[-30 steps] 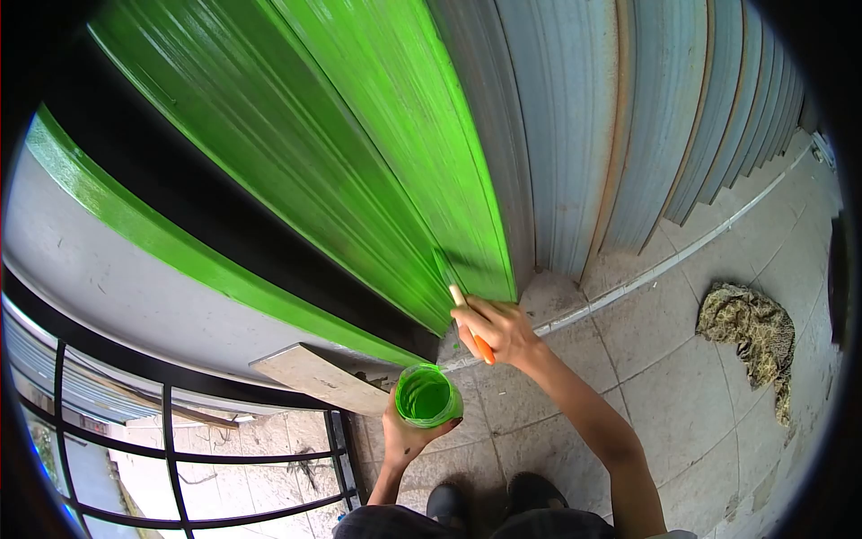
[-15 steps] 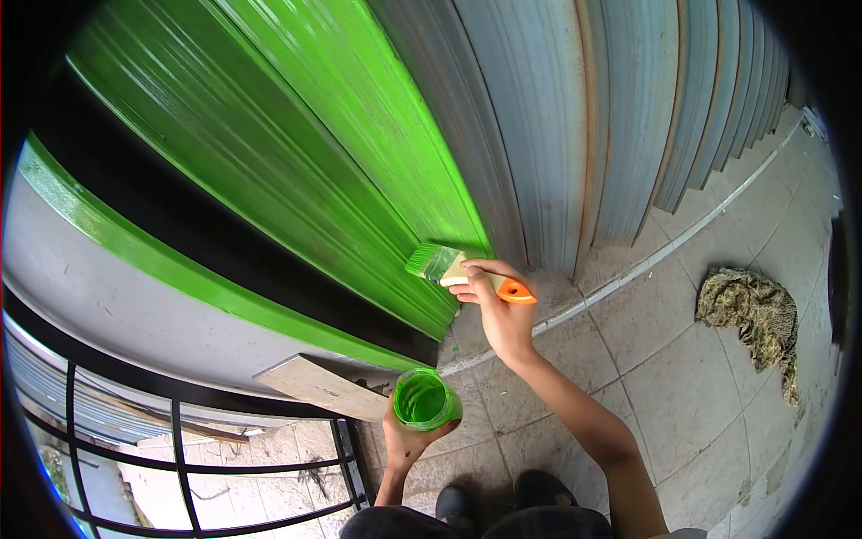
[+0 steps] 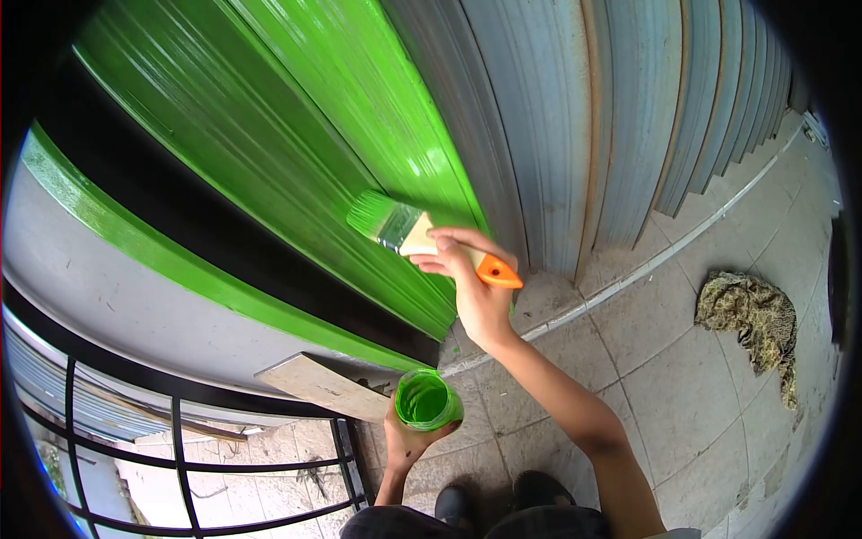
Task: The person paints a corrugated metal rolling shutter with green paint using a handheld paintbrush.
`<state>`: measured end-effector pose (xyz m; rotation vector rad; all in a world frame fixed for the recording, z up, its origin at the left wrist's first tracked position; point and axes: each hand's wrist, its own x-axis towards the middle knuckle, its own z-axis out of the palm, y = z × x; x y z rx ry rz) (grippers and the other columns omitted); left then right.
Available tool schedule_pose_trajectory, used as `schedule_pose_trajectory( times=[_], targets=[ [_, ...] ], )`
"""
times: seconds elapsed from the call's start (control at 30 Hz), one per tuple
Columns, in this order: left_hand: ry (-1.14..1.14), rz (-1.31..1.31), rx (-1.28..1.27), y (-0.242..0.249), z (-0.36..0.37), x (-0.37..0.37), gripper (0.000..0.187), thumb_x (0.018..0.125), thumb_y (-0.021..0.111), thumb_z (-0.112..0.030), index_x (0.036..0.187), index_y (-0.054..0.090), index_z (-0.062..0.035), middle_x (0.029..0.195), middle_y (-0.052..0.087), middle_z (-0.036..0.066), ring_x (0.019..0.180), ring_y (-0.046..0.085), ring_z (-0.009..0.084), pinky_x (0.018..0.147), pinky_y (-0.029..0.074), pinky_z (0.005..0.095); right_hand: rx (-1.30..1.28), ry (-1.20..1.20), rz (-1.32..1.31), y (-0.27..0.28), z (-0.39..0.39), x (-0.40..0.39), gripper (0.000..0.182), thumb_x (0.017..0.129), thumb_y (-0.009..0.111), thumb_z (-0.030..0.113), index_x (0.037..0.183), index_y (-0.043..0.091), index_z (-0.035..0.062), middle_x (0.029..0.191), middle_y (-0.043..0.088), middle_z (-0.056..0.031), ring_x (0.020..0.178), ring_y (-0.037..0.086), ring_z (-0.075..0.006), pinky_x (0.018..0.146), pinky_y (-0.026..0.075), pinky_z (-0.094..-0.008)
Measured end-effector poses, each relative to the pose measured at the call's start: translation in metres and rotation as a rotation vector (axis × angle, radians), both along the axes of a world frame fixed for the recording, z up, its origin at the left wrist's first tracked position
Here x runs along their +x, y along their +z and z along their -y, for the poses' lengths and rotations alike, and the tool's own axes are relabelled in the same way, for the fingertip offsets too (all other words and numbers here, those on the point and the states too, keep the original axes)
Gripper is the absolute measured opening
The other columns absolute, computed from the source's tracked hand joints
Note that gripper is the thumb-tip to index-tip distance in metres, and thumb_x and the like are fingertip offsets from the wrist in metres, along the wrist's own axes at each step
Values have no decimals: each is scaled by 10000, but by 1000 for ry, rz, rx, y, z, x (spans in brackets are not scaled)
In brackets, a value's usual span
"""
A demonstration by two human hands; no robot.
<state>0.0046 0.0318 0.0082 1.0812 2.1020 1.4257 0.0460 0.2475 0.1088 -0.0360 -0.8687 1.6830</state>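
Note:
My right hand [image 3: 476, 283] grips a wide paintbrush [image 3: 415, 235] by its pale handle with an orange end. Green paint coats the bristles, which are at the wet green part of the corrugated metal shutter [image 3: 296, 135]; whether they press on it is hard to tell. Below, my left hand [image 3: 409, 440] is wrapped round an open jar of green paint [image 3: 426, 401], held upright with paint smeared on its rim and inside wall. To the right of the brush, the shutter's grey part [image 3: 539, 117] is unpainted and shows rust lines.
A crumpled, paint-stained cloth [image 3: 750, 314] lies on the tiled floor [image 3: 575, 368] at the right. A flat board [image 3: 323, 386] leans by the wall left of the jar. Black metal grille bars [image 3: 180, 431] stand at lower left. My shoes [image 3: 539, 490] are at the bottom.
My right hand has moved the paintbrush up and to the left along the green surface. My left hand and the jar have stayed in place.

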Motion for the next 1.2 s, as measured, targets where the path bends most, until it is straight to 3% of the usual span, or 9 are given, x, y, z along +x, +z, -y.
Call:
schedule_pose_trajectory(
  times=[0.17, 0.27, 0.57, 0.8, 0.83, 0.87, 1.0, 1.07, 1.2],
  targets=[
    [15, 5, 20, -2, 3, -2, 742, 576, 923, -193, 1181, 553, 23, 1099, 671, 124, 1008, 648, 189, 931, 498, 335, -132, 8, 245, -95, 15, 15, 155, 943, 583, 48, 986, 654, -83, 928, 686, -144, 805, 716, -228, 698, 595, -277],
    [20, -6, 12, -3, 3, -3, 745, 575, 925, -198, 1180, 550, 24, 1099, 671, 126, 1009, 648, 190, 930, 498, 336, -152, -18, 290, -96, 16, 17, 148, 936, 593, 48, 976, 661, -77, 902, 688, -152, 799, 716, -226, 683, 597, -273],
    [8, 19, 9, -4, 3, -5, 752, 584, 921, -196, 1192, 537, 23, 1101, 669, 131, 1016, 648, 201, 932, 498, 343, 80, -57, -135, 82, 8, 3, 137, 934, 616, 67, 972, 658, -57, 868, 695, -116, 779, 698, -156, 697, 557, -238],
    [15, -5, 21, -6, 8, -7, 752, 586, 922, -207, 1190, 536, 21, 1106, 668, 128, 1023, 646, 194, 925, 501, 335, 24, -63, 175, -55, 37, 7, 144, 948, 591, 55, 989, 648, -72, 874, 693, -119, 811, 708, -175, 707, 566, -252],
    [15, -6, 19, -6, 9, -6, 758, 581, 925, -209, 1190, 536, 22, 1106, 668, 129, 1023, 646, 192, 922, 503, 335, 37, -55, 300, -78, 39, 16, 176, 958, 550, 52, 1014, 630, -94, 934, 676, -154, 816, 716, -260, 721, 601, -312],
    [14, -9, 24, -6, 8, -6, 764, 577, 928, -212, 1190, 536, 22, 1106, 668, 130, 1023, 646, 190, 919, 505, 335, 11, -47, 376, -99, 42, 22, 174, 957, 544, 48, 1010, 629, -93, 933, 675, -160, 813, 715, -262, 720, 601, -313],
    [36, -15, 0, -9, 9, -9, 811, 563, 933, -249, 1212, 528, 18, 1109, 670, 138, 1028, 652, 205, 921, 509, 347, -46, 49, 489, -107, 40, 68, 166, 945, 565, 56, 1002, 637, -82, 918, 681, -160, 795, 711, -238, 697, 589, -300],
    [49, -108, -91, 2, 8, -3, 843, 560, 931, -279, 1236, 516, 7, 1129, 662, 146, 1045, 650, 232, 933, 507, 364, -10, 41, 493, -71, 41, 95, 148, 936, 596, 65, 997, 660, -54, 855, 700, -124, 755, 705, -181, 648, 557, -247],
    [20, -189, -151, 9, 5, 1, 918, 546, 927, -312, 1299, 484, -31, 1218, 609, 159, 1120, 603, 315, 952, 496, 404, 551, 153, 755, -15, 26, 138, 133, 893, 645, 95, 975, 682, -3, 745, 701, -78, 618, 656, -104, 531, 486, -223]
  ],
)
